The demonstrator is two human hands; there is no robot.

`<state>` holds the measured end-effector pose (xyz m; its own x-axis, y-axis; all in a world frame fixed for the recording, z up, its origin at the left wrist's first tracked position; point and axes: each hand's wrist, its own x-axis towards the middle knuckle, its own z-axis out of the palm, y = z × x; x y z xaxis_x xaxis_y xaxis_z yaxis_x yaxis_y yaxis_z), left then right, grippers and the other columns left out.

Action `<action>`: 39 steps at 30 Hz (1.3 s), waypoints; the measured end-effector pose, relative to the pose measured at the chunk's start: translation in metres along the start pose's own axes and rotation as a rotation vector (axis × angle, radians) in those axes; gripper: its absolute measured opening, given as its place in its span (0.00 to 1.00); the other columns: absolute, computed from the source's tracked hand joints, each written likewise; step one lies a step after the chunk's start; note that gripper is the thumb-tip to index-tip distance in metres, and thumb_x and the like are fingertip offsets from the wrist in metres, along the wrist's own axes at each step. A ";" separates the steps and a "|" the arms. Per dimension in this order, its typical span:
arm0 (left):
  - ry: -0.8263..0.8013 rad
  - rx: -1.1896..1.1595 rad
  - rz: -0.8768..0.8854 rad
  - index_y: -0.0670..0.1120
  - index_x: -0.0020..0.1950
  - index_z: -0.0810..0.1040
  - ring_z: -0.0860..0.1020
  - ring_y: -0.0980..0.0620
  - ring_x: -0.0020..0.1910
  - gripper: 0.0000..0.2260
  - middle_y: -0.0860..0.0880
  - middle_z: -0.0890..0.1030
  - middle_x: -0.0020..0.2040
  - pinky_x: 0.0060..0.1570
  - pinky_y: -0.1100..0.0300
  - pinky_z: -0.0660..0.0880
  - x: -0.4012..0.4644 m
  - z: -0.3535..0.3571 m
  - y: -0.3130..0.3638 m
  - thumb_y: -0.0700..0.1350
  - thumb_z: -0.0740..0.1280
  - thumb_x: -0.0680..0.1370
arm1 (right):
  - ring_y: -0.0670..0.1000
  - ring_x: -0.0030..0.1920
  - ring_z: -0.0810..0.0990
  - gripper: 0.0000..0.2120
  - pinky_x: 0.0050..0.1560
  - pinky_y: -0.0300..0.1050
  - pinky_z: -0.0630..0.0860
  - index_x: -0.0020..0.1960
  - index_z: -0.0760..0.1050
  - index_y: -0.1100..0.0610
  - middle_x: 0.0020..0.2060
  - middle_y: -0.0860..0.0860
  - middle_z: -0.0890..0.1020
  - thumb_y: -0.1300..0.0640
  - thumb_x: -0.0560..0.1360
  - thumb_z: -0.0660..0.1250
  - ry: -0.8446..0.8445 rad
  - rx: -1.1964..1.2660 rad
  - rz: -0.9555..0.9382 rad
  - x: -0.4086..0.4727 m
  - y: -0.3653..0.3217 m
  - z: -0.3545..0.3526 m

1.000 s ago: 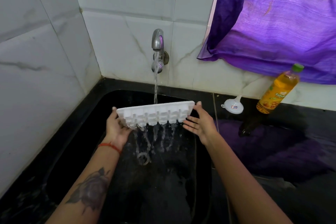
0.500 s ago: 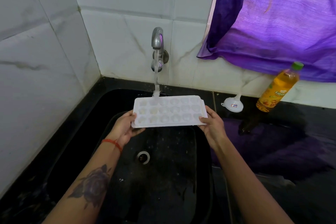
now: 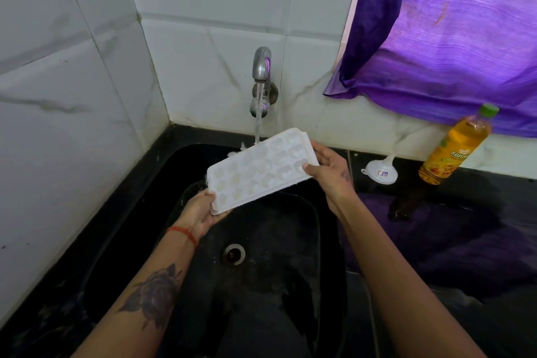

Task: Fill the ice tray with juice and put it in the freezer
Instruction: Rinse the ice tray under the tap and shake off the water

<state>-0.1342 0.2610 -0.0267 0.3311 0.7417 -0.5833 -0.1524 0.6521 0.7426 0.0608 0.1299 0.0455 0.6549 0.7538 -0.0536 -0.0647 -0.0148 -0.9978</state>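
The white ice tray [image 3: 260,169] is held over the black sink [image 3: 328,241], under running water from the tap [image 3: 262,67] at 12 o'clock. It tilts, with its right end higher. The left hand [image 3: 200,212] grips the low end, fingers curled under. The right hand [image 3: 328,171] pinches the high end, thumb on top. The tray looks light and stiff, but wet plastic is likely slippery, so holding both short ends seems best. The juice bottle [image 3: 456,147] and a small white funnel [image 3: 380,171] stand on the dark surface [image 3: 479,241] at 3 o'clock. The cups are hard to see into, so I cannot tell how much water they hold. No freezer is in view.
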 end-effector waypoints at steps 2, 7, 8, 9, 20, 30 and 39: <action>-0.027 0.070 0.026 0.40 0.68 0.67 0.73 0.41 0.62 0.15 0.38 0.72 0.67 0.55 0.46 0.72 -0.001 0.012 -0.001 0.36 0.52 0.82 | 0.53 0.57 0.79 0.27 0.60 0.47 0.76 0.67 0.71 0.60 0.59 0.56 0.80 0.75 0.70 0.64 0.068 -0.035 0.015 0.002 0.006 -0.016; -0.101 0.246 0.134 0.43 0.67 0.70 0.77 0.47 0.50 0.15 0.42 0.77 0.61 0.40 0.55 0.77 -0.005 0.039 0.002 0.37 0.56 0.81 | 0.49 0.52 0.74 0.27 0.52 0.41 0.72 0.67 0.70 0.56 0.61 0.55 0.77 0.72 0.70 0.64 0.324 -0.230 0.181 0.005 0.035 -0.052; -0.113 0.263 0.149 0.44 0.67 0.70 0.78 0.49 0.48 0.15 0.43 0.77 0.59 0.38 0.56 0.77 -0.007 0.043 0.002 0.37 0.57 0.81 | 0.48 0.52 0.72 0.27 0.51 0.41 0.71 0.67 0.70 0.55 0.62 0.55 0.76 0.71 0.71 0.64 0.357 -0.260 0.230 0.005 0.041 -0.056; -0.125 0.272 0.163 0.45 0.67 0.70 0.78 0.49 0.48 0.15 0.44 0.78 0.59 0.36 0.57 0.77 -0.008 0.046 0.004 0.38 0.58 0.81 | 0.48 0.52 0.71 0.26 0.50 0.41 0.70 0.68 0.70 0.54 0.63 0.55 0.75 0.70 0.72 0.64 0.371 -0.284 0.272 0.005 0.046 -0.059; -0.096 0.233 0.270 0.52 0.65 0.72 0.79 0.51 0.48 0.15 0.50 0.80 0.50 0.38 0.55 0.76 -0.022 0.018 0.031 0.41 0.58 0.81 | 0.56 0.50 0.79 0.17 0.46 0.49 0.81 0.59 0.72 0.55 0.54 0.57 0.77 0.65 0.72 0.69 0.212 -0.330 0.371 0.008 0.066 -0.015; 0.087 0.011 0.296 0.47 0.70 0.67 0.74 0.42 0.59 0.17 0.43 0.74 0.66 0.53 0.42 0.73 -0.015 -0.067 0.050 0.40 0.53 0.82 | 0.52 0.49 0.79 0.21 0.51 0.47 0.79 0.61 0.73 0.56 0.52 0.55 0.81 0.62 0.69 0.71 -0.077 -0.449 0.204 0.020 0.046 0.064; 0.062 -0.192 0.158 0.45 0.69 0.68 0.75 0.43 0.57 0.16 0.40 0.73 0.67 0.50 0.44 0.74 -0.001 -0.038 0.006 0.40 0.51 0.83 | 0.53 0.46 0.80 0.11 0.44 0.39 0.72 0.53 0.81 0.55 0.42 0.50 0.80 0.58 0.72 0.66 0.032 -0.788 0.100 0.035 0.025 0.036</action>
<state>-0.1713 0.2701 -0.0341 0.2325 0.8414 -0.4879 -0.3736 0.5404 0.7539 0.0552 0.1794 0.0197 0.6959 0.7056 -0.1335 0.4200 -0.5508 -0.7212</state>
